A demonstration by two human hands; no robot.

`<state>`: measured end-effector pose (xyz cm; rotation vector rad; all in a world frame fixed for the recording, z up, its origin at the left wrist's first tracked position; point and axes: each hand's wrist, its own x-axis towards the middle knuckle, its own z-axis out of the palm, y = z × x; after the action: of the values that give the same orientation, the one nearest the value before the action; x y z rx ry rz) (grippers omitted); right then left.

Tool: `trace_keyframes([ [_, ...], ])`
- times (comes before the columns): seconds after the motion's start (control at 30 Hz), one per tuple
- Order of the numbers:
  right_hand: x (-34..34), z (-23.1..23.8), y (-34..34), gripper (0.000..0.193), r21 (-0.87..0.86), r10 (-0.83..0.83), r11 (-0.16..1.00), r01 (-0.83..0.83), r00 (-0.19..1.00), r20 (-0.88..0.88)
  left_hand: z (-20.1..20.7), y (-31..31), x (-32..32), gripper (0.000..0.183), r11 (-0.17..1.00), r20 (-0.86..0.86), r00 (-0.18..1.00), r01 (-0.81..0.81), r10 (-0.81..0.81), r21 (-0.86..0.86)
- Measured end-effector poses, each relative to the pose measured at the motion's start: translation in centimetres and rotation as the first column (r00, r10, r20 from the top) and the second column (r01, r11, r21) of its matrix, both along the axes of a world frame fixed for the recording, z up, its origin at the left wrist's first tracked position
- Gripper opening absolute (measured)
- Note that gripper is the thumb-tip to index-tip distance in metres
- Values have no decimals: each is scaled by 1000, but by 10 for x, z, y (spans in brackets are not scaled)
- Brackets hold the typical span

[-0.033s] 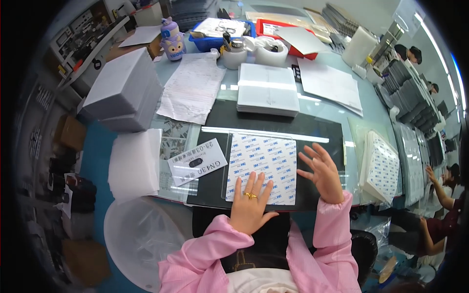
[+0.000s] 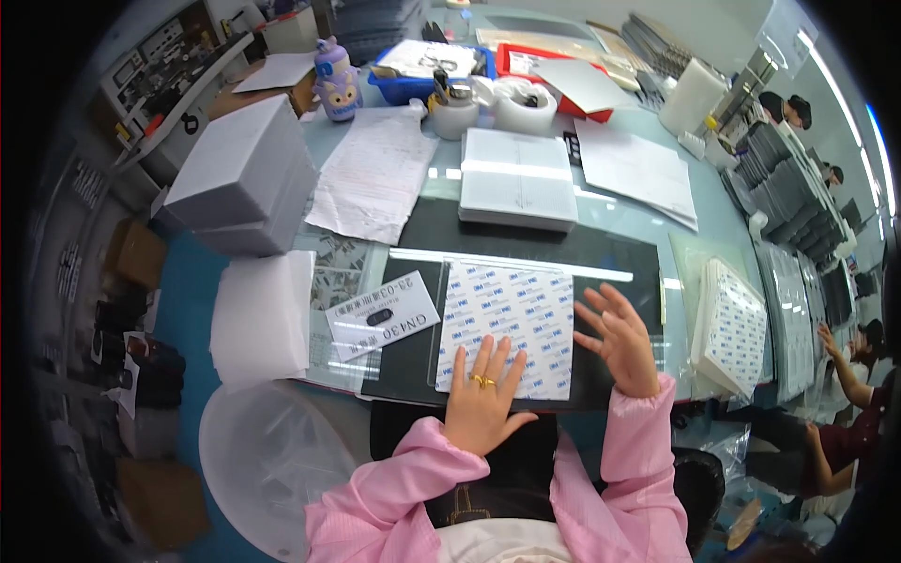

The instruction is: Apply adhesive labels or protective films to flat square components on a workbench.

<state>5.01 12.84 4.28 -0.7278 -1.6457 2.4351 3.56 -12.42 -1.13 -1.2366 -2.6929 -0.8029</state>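
Note:
A white sheet printed all over with small blue marks, like adhesive backing [image 2: 511,300], lies flat on a black mat [image 2: 399,373] at the table's front edge. My left hand [image 2: 481,403], with a gold ring, rests spread on its lower part, fingers pointing away from me. Just off the sheet's right edge, my right hand [image 2: 621,342] is raised over the mat, fingers apart and nothing in them. A thin white strip [image 2: 516,266] runs along the sheet's far side. Left of the sheet lies a printed white card [image 2: 383,316].
White stacks [image 2: 230,164] stand at the left, with paper [image 2: 263,319] nearer me. Another stack [image 2: 518,174] stands beyond the mat, before tape rolls [image 2: 524,111], a blue basket [image 2: 404,89] and a red tray [image 2: 511,56]. Similar printed sheets [image 2: 730,319] lie right. A pale bin [image 2: 267,460] stands below left.
The scene sits slightly lower in the picture. Both hands keep nearly the same places relative to the sheet, and nothing has been picked up or let go.

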Motion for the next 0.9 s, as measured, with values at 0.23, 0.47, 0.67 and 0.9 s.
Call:
trace_keyframes([
  [0.23, 14, 14, -55, 50, -27, 469, 850, -526, 779, -415, 15, -9, -14, 53, 675, 284, 944, -318, 165, 666],
  [0.47, -22, -16, -107, 61, 442, 273, 886, -139, 927, -258, 37, 10, -49, 41, -153, 616, 641, -739, -458, 656],
  [0.67, -84, -19, -49, 49, 392, 52, 911, 129, 907, -419, 34, 19, -126, 53, 49, 672, 671, -695, -315, 717],
  [0.9, -166, -42, 28, 33, 765, -128, 446, 465, 879, -459, 7, 51, -232, 57, 631, 443, 891, -403, 104, 663],
])
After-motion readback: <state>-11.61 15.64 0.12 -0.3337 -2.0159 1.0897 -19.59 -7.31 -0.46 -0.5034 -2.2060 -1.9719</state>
